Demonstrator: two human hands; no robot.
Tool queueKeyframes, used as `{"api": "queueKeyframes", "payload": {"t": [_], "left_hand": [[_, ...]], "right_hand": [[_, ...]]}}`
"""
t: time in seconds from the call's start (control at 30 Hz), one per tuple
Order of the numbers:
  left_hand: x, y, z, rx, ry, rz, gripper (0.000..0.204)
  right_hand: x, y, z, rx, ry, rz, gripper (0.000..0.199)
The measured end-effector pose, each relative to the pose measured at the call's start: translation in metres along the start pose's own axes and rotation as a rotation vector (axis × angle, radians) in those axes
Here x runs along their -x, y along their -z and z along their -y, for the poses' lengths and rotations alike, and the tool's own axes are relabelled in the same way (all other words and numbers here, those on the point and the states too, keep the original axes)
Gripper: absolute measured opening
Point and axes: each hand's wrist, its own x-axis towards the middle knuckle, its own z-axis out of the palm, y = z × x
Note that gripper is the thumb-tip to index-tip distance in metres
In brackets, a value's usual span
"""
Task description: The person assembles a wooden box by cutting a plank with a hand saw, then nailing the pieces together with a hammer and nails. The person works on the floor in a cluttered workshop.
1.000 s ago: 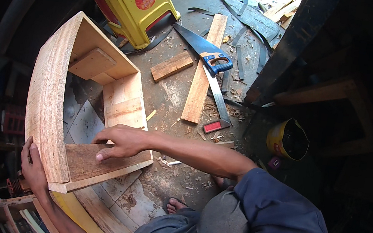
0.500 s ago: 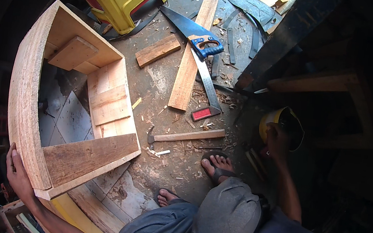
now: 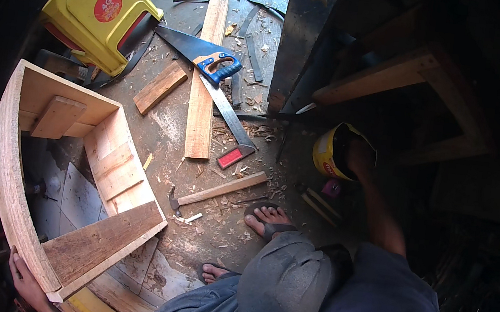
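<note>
A pale wooden frame (image 3: 3, 126), box-like with one curved side and an opening through the middle, stands at the left. My left hand (image 3: 28, 281) holds its near left corner, fingers against the outer face of the curved board. Over to the right, my right hand (image 3: 360, 160) reaches into a yellow bucket (image 3: 324, 154); its fingers are hidden in the dark inside. A claw hammer (image 3: 221, 188) with a wooden handle lies on the floor between frame and bucket. Beyond it rests a try square (image 3: 229, 119) with a red stock.
A blue-handled handsaw (image 3: 197, 51) lies across a long plank (image 3: 202, 100), beside a short wood block (image 3: 160, 87). A yellow plastic stool (image 3: 102, 13) lies tipped at the back left. A dark post (image 3: 301, 44) rises near another wooden frame (image 3: 378, 81). Shavings litter the floor.
My right hand has gone from the bucket's rim down inside it. The view has shifted, so most things sit further left. My left hand stays on the frame's corner.
</note>
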Motion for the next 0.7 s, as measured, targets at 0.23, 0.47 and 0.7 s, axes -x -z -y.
{"api": "queueKeyframes", "payload": {"t": [0.23,0.47,0.7], "left_hand": [[0.005,-0.008,-0.024,0.036,0.033,-0.009,0.043],[0.007,-0.011,-0.029,0.078,0.052,-0.024,0.043],[0.024,-0.002,-0.037,0.061,0.008,-0.250,0.043]], "right_hand": [[-0.018,-0.028,0.001,0.091,0.072,-0.056,0.018],[-0.028,-0.035,-0.016,0.177,0.153,-0.075,0.026],[0.032,0.054,0.035,0.089,0.044,-0.181,0.021]]}}
